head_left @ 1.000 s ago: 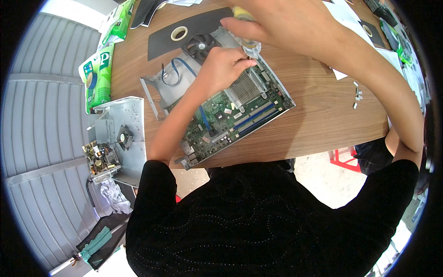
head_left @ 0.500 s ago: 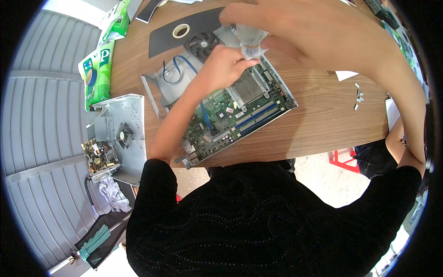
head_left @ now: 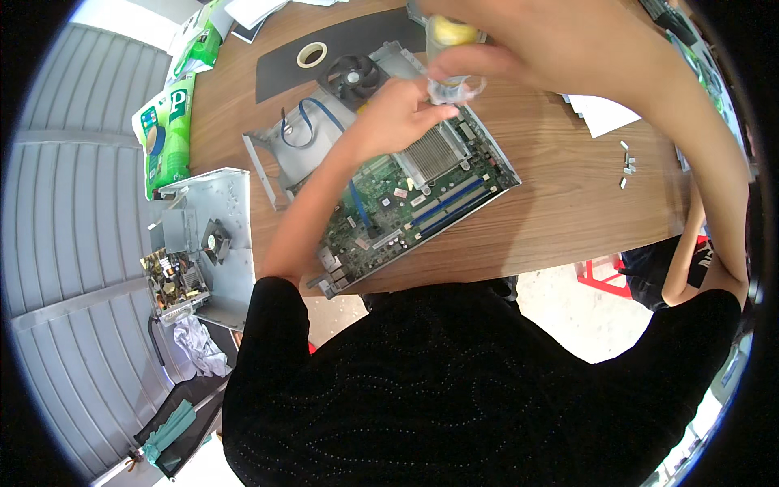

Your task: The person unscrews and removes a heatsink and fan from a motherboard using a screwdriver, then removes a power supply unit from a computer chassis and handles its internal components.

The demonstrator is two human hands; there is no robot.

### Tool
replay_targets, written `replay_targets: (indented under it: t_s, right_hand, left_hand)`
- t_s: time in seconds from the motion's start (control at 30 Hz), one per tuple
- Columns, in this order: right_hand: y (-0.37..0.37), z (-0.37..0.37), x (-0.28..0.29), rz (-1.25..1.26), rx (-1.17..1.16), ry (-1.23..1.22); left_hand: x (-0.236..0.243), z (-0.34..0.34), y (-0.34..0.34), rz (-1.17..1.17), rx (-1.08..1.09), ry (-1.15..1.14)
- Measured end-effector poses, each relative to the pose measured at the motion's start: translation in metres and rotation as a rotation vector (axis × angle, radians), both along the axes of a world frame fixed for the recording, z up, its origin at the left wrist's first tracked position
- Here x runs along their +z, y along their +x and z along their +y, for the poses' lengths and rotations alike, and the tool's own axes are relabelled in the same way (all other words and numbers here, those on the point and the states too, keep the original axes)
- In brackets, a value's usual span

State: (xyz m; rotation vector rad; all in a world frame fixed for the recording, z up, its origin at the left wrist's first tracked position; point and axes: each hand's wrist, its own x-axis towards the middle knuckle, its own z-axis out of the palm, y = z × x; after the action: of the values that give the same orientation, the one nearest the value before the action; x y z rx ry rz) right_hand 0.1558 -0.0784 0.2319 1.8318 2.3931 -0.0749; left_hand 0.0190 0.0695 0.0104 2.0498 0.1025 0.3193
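An opened computer chassis lies on the desk, holding a green motherboard, blue cable, silver heatsink and black fan. My left hand is closed at the chassis's upper edge, beside the heatsink; whatever its fingertips grip is hidden. Just above them, my right hand is wrapped round a clear plastic object with a yellow part, whose exact kind I cannot make out.
Tape lies on a black mat. Green packs, a second metal case, papers and small metal pieces surround the chassis on the desk. Another person's arm is at the right.
My right hand shifts about above my left, with more of the yellow part showing now than half a second ago. My left hand stays almost still. The other person's arm has moved.
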Motion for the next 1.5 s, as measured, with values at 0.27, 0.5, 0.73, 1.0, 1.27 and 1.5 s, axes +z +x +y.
replay_targets:
  t_s: [0.27,0.5,0.73,1.0,1.27,1.5]
  right_hand:
    - [-0.006,0.007,-0.019,0.073,0.173,0.342]
    - [-0.017,0.014,-0.013,-0.077,-0.289,0.118]
    - [0.013,0.003,-0.021,0.268,0.025,0.191]
    - [0.009,0.010,0.003,0.230,0.047,0.022]
    - [-0.008,0.002,-0.005,-0.104,-0.182,0.077]
    - [-0.025,-0.002,-0.008,-0.059,-0.228,0.243]
  left_hand:
    - [0.011,0.002,-0.004,-0.041,-0.044,-0.069]
    - [0.017,0.000,0.001,0.181,0.158,0.105]
    - [0.016,0.001,-0.003,0.051,0.032,-0.014]
    - [0.008,-0.002,-0.005,-0.140,0.155,0.302]
    - [-0.002,-0.006,0.000,-0.136,0.128,0.091]
    - [0.007,0.001,-0.002,-0.047,0.023,0.040]
